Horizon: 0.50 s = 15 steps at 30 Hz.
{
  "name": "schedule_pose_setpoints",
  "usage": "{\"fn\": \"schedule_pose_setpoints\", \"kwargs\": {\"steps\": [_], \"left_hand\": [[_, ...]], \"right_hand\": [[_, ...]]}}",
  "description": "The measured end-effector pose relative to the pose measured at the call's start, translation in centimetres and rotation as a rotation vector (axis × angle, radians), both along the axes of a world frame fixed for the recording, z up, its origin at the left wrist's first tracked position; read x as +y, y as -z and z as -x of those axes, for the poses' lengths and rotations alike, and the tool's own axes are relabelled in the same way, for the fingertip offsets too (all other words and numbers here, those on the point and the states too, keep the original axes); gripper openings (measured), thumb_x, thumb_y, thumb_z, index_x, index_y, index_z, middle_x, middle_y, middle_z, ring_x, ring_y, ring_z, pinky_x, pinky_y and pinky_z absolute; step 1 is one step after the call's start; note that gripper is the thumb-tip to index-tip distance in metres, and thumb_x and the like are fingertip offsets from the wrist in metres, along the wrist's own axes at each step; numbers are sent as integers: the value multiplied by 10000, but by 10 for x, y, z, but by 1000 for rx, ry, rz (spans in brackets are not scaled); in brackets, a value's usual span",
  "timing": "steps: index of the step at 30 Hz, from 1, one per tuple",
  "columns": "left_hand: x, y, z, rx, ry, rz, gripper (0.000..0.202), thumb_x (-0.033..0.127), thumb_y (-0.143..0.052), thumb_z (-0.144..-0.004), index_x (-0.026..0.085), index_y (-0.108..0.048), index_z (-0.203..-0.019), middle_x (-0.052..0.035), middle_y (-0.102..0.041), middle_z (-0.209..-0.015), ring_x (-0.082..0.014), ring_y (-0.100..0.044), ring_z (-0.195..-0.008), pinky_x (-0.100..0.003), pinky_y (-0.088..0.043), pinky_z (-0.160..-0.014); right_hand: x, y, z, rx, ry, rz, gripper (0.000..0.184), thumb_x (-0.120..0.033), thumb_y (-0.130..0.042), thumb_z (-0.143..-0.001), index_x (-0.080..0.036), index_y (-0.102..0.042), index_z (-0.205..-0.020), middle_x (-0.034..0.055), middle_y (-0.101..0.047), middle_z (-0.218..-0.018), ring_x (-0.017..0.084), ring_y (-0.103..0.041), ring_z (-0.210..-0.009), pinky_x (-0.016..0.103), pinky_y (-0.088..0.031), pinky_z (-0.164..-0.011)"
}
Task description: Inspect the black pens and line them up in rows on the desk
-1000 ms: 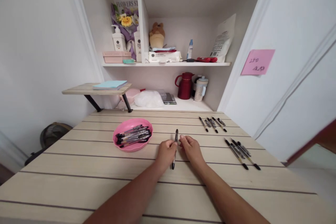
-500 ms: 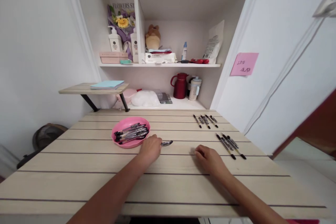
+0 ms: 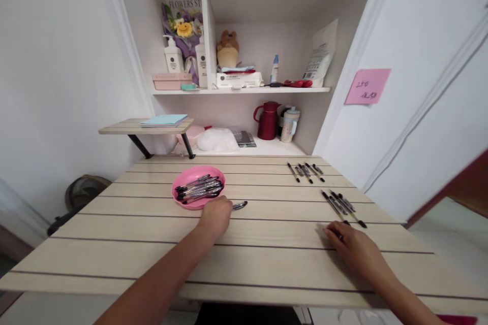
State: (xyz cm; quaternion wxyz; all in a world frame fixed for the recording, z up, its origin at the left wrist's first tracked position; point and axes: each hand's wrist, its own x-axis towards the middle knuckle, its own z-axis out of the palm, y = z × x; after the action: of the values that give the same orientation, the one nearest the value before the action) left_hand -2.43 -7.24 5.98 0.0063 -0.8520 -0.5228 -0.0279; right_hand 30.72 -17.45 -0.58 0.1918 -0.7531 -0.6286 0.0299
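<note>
My left hand (image 3: 216, 215) is closed on a black pen (image 3: 240, 205), whose end sticks out to the right, just beside a pink bowl (image 3: 185, 201) holding several black pens. My right hand (image 3: 354, 249) lies low on the wooden table (image 3: 244, 244) at the right, fingers curled, its fingertips at the near end of a group of black pens (image 3: 341, 204). What those fingers hold, if anything, I cannot make out. A second group of pens (image 3: 305, 170) lies farther back on the table.
Behind the table stand shelves with a red jug (image 3: 268, 120), a white cup (image 3: 290, 124), bottles, a plush toy and a flower bouquet. A small raised shelf (image 3: 147, 128) with a blue notebook sits at the back left. A pink note (image 3: 367, 86) is on the right wall.
My two hands were together on one pen at mid-table. The left hand carried the pen toward the pink bowl; the right hand moved right to the near group of pens.
</note>
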Motion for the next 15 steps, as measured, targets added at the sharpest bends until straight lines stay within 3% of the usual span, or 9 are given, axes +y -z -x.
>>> {"fn": "schedule_pose_setpoints", "kwargs": {"steps": [3,7,10,15], "left_hand": [[11,-18,12,-15,-49,-99,256,233,-391,-828,155,-620,-912,-115,-604,-929,-211,-563,-839,-310,-403,-718],[37,-36,38,30,-211,-174,321,277,-332,-848,166,-628,-900,-110,-600,-896,-211,-557,-798,-303,-382,-676],[55,-34,57,96,-268,-191,339,283,-328,-839,163,-640,-890,-119,-592,-874,-220,-547,-795,-308,-371,-673],[70,-17,71,171,-279,-231,352,255,-316,-831,172,-657,-864,-126,-587,-869,-231,-546,-805,-315,-369,-679]], "right_hand": [[-3,-3,-10,-22,69,-6,270,-406,-359,-799,-233,-564,-765,52,-659,-752,208,-596,-668,278,-347,-549],[-4,-9,-34,-60,188,-29,292,-436,-367,-791,-232,-577,-785,57,-661,-749,213,-596,-651,283,-345,-534],[-2,-12,-53,-103,300,-14,327,-459,-363,-793,-230,-596,-797,65,-658,-726,211,-583,-598,291,-337,-522],[9,-11,-74,-127,371,40,314,-452,-377,-787,-238,-605,-806,66,-660,-747,217,-581,-613,288,-326,-513]]}}
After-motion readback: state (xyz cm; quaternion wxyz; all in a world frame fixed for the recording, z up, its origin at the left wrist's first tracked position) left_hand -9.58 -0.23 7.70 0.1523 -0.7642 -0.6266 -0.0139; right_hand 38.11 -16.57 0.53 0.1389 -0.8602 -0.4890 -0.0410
